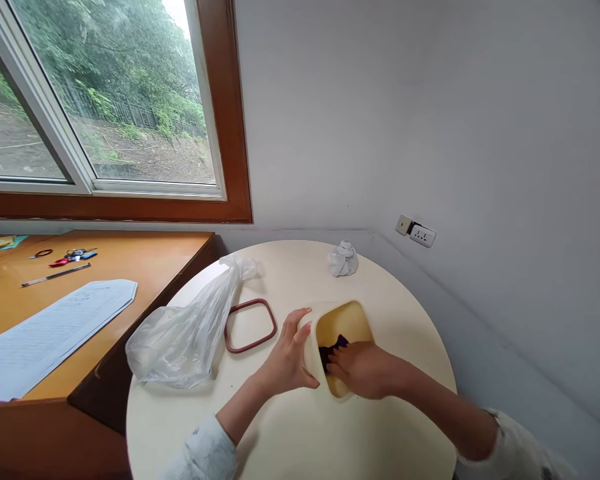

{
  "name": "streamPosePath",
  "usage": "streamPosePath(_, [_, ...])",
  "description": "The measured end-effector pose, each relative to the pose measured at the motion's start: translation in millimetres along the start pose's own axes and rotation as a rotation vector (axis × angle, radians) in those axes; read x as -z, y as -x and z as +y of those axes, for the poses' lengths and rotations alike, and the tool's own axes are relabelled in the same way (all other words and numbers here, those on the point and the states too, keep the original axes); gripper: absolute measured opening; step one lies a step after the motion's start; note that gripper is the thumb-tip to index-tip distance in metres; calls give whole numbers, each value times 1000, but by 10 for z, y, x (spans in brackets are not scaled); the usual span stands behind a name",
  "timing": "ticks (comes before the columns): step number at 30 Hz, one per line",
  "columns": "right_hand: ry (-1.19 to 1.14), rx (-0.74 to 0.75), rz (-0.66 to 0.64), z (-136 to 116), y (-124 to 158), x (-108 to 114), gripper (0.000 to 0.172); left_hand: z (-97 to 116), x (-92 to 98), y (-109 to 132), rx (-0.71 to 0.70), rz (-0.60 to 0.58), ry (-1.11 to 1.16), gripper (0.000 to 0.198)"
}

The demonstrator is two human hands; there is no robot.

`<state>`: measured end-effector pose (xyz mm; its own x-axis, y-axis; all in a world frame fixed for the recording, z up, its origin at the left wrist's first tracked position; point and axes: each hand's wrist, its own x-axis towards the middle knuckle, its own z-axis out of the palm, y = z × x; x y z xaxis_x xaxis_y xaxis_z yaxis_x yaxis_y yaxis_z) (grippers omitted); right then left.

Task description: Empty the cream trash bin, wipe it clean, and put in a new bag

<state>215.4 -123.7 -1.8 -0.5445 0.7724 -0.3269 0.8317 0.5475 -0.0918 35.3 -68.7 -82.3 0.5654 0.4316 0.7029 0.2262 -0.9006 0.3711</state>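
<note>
A cream plastic container (359, 317), tilted with its mouth facing me, is over the middle of the round table. My left hand (291, 357) holds its left side, thumb and fingers spread around the wall. Inside it, my right hand (363, 369) presses its fingers on a dark purple-black cloth (331, 352); the fingertips are partly hidden against the cloth. Left of my left hand lies a rounded square piece with a reddish-brown rim (253, 347), which looks like a lid. A clear plastic bag (185, 337) lies crumpled beside that.
The round cream table (300, 440) carries a crumpled white paper (343, 259) at its far side. A wooden desk (145, 257) on the left holds papers (55, 333), a pen (56, 275) and keys (74, 257). Walls and a window stand behind.
</note>
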Motion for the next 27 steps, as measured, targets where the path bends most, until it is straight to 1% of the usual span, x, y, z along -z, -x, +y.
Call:
streamPosePath(3, [-134, 19, 67, -67, 335, 97, 36, -27, 22, -24, -14, -15, 36, 126])
streamPosePath(5, [-262, 38, 130, -146, 515, 138, 35, -32, 32, -45, -2, -28, 62, 126])
streamPosePath(8, [-391, 70, 212, -268, 613, 94, 32, -25, 42, -77, 4, -48, 82, 124])
streamPosePath(11, [-376, 75, 317, -288, 505, -86, 37, -23, 68, -108, 6, -60, 105, 124])
streamPosePath(14, [-218, 66, 406, -156, 309, -294, 36, -38, 136, -155, 47, -105, 147, 123])
streamPosePath(17, [-38, 54, 407, 21, 151, -407, 37, -56, 233, -214, 132, -185, 175, 121])
streamPosePath(20, [66, -29, 384, 90, 56, -409, 36, -57, 268, -218, 249, -228, 164, 113])
streamPosePath(21, [79, -67, 384, 79, 27, -393, 33, -50, 246, -196, 273, -213, 144, 109])
streamPosePath(23, [78, -133, 394, 18, -46, -350, 28, -25, 147, -119, 304, -134, 84, 98])
streamPosePath(25, [43, -201, 421, -73, -149, -307, 27, 13, -9, -24, 320, -9, 18, 91])
streamPosePath(27, [-20, -255, 453, -166, -275, -278, 29, 46, -174, 51, 335, 122, -33, 93])
